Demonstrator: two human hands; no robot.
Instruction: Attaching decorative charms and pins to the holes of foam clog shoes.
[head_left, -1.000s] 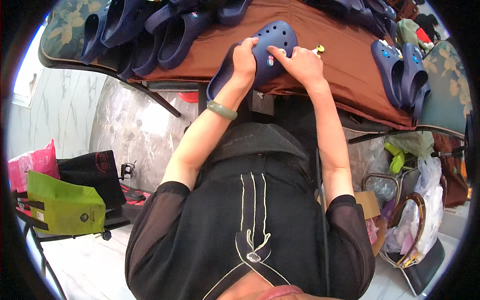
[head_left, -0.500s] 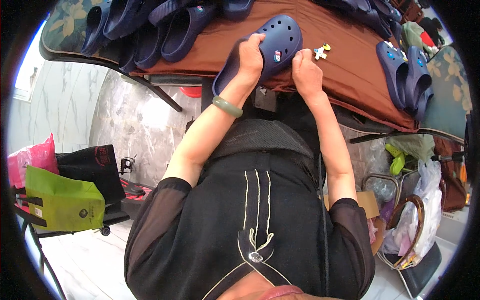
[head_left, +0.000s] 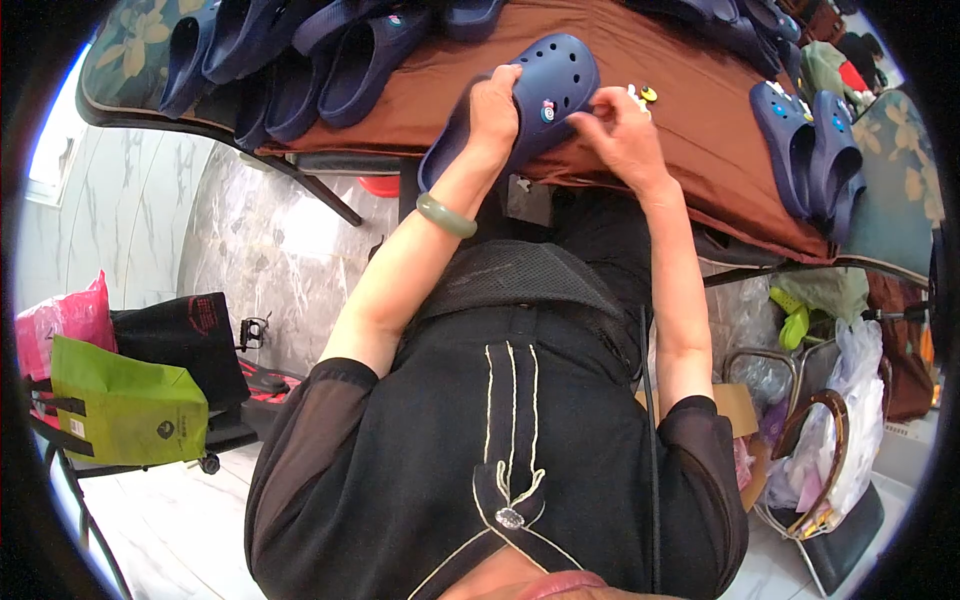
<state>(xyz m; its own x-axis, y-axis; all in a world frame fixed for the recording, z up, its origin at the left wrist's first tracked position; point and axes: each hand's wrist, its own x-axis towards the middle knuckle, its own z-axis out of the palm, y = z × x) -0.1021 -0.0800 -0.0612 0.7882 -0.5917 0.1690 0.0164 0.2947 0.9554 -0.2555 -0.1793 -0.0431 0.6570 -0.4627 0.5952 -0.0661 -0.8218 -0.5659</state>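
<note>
My left hand is wrapped round the side of a navy clog with round holes in its upper, tilted over the near edge of the table. A small pink and white shoe charm sits on the clog's upper. Beside the clog's toe, my right hand has its thumb and fingers apart, with nothing visible between them. Just beyond its fingers, a small white and yellow charm lies on the brown cloth, partly hidden by the hand.
A brown cloth covers the table. Several navy clogs stand at the left, and a pair with charms stands at the right. Bags, among them a green one, are at the lower left. A plastic bag hangs at the right.
My right hand has drawn off the clog's toe edge to the right, its fingers spreading, and now partly covers the white and yellow charm. The clog has shifted slightly left.
</note>
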